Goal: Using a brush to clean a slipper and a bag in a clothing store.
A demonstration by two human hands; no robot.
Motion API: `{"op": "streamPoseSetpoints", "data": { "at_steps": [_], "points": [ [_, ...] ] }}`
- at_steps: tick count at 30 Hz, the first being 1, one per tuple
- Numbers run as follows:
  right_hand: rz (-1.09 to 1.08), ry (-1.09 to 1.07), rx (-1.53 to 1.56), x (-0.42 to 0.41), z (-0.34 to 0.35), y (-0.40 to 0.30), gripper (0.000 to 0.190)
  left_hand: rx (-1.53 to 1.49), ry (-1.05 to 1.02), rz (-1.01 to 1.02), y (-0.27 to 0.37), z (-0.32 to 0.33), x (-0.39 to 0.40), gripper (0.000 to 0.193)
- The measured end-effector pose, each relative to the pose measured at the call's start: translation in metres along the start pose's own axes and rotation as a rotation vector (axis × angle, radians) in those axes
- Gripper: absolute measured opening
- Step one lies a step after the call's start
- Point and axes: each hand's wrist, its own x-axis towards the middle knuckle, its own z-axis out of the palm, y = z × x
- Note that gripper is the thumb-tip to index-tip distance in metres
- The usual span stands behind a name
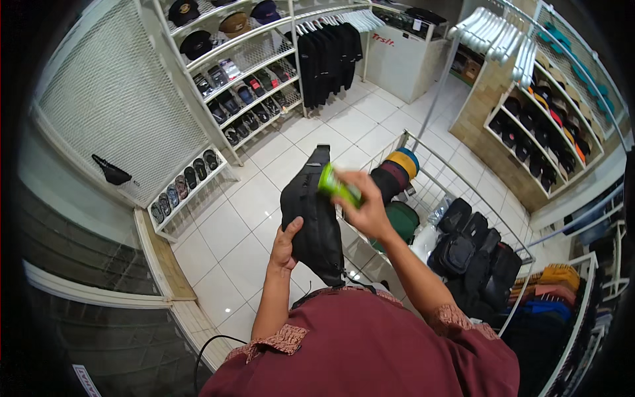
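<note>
My left hand grips a black waist bag by its left side, thumb lying on the front panel. The bag is held up before my body, with its long zip running lengthwise and its strap end trailing towards my waist. In my right hand is a bright green handheld object, held against or just over the bag's upper right edge. Motion blur and my fingers hide part of it, so I cannot tell whether it is a brush.
A wire bin at the right holds caps and black bags. Folded clothes lie beyond it. Sandals line a low white rack at left. Black shirts hang at the back beside shelves of caps.
</note>
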Motion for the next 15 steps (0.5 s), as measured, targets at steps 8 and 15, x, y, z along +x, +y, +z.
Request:
{"op": "streamPoseSetpoints", "data": {
  "at_steps": [8,15],
  "points": [
    [-0.040,-0.160,0.128,-0.010,0.027,-0.016,0.051,-0.236,-0.132,-0.077,0.024,-0.001,0.015,0.059],
    [0.042,0.147,0.073,0.048,0.010,0.011,0.054,-0.204,-0.133,-0.083,0.020,-0.001,0.005,0.063]
  ]
}}
